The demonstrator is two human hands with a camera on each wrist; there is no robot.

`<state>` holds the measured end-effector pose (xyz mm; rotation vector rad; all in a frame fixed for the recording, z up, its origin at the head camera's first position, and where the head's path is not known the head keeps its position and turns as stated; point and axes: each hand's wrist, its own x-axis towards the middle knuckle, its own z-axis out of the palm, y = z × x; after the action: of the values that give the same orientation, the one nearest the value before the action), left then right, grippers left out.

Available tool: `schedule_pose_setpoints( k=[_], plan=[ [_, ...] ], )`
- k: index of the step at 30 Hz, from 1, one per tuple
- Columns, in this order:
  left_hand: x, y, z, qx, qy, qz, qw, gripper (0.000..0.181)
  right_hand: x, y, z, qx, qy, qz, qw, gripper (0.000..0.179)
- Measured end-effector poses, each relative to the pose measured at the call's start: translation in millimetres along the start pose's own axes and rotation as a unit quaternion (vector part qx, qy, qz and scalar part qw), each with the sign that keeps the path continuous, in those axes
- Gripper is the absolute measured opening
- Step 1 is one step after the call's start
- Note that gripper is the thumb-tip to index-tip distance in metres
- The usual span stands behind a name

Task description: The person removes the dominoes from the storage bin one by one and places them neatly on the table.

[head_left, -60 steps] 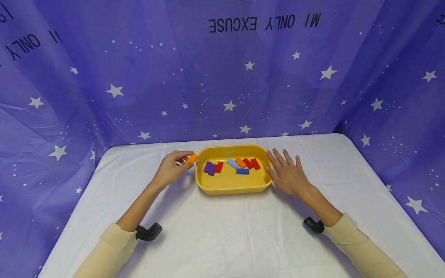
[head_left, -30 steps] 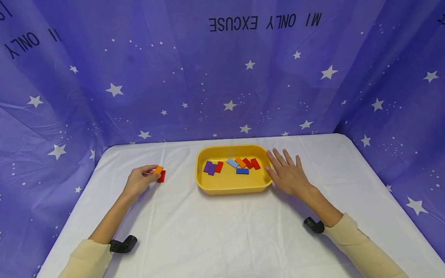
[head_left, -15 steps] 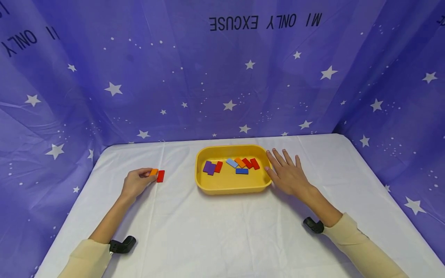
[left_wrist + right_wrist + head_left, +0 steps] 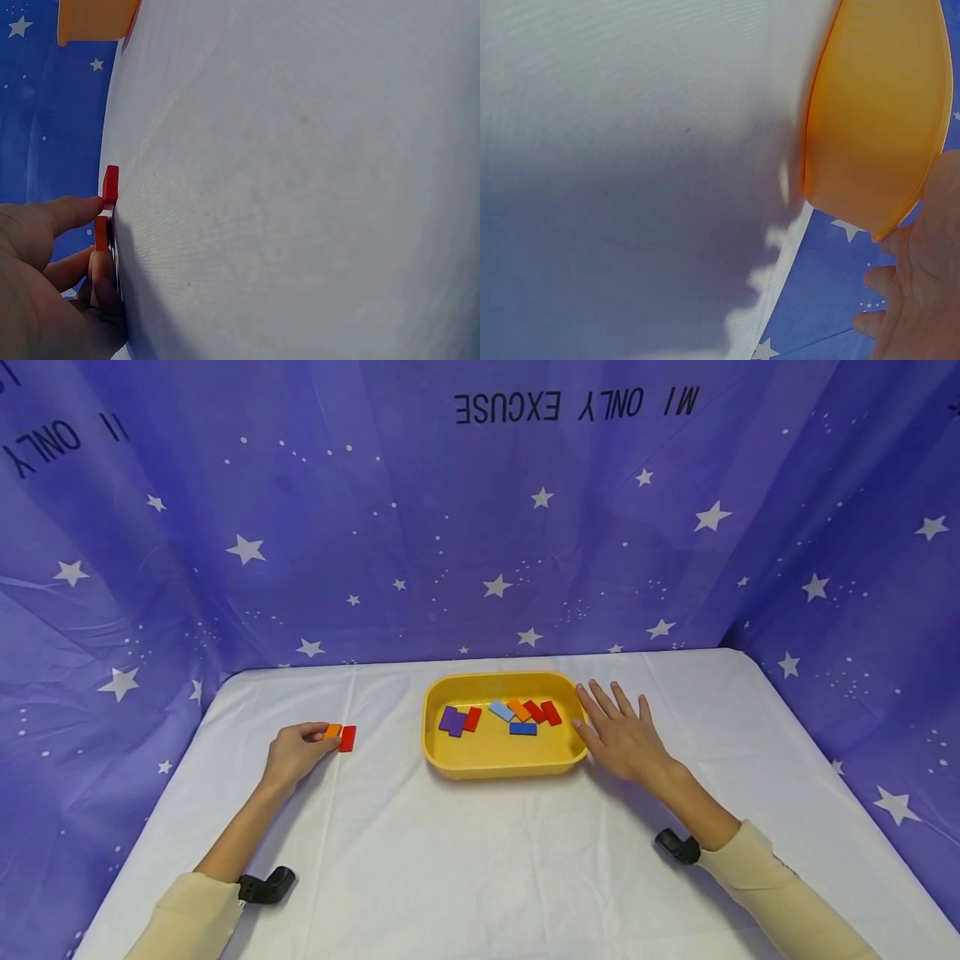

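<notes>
On the left side of the table my left hand has its thumb and fingers round a small orange domino block. A red domino block lies just right of it. In the left wrist view, my thumb tip is right at the red block's lower end, and the orange block shows between thumb and fingers. My right hand is spread with straight fingers, its thumb and index fingertip at the right rim of a yellow tray. In the right wrist view these fingers overlap the tray's edge.
Inside the tray, purple blocks and a red block lie left. A light blue block, an orange one, a dark blue one and red ones lie right. A starry purple curtain surrounds the white-clothed table.
My left hand has carried the orange block leftward from the tray's left rim and lowered it beside the red block. Over the last half second it barely moves. My right hand keeps its place.
</notes>
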<state>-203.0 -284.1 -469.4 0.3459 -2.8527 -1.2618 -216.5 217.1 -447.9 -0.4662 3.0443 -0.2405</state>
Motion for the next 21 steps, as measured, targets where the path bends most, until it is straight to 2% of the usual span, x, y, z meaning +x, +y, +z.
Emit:
schedule_pose_setpoints(
  k=[15,21],
  plan=[
    [-1.2,2.5,-0.2,0.012,0.015,0.007,0.9998,0.046,-0.7,-1.5,-2.0,0.002,0.001,0.000,1.0000,0.068],
    [-1.7,8.2,-4.7,-0.007,0.016,0.006,0.9998,0.047,-0.9,-1.1,-1.2,-0.001,0.001,-0.002,1.0000,0.068]
  ],
)
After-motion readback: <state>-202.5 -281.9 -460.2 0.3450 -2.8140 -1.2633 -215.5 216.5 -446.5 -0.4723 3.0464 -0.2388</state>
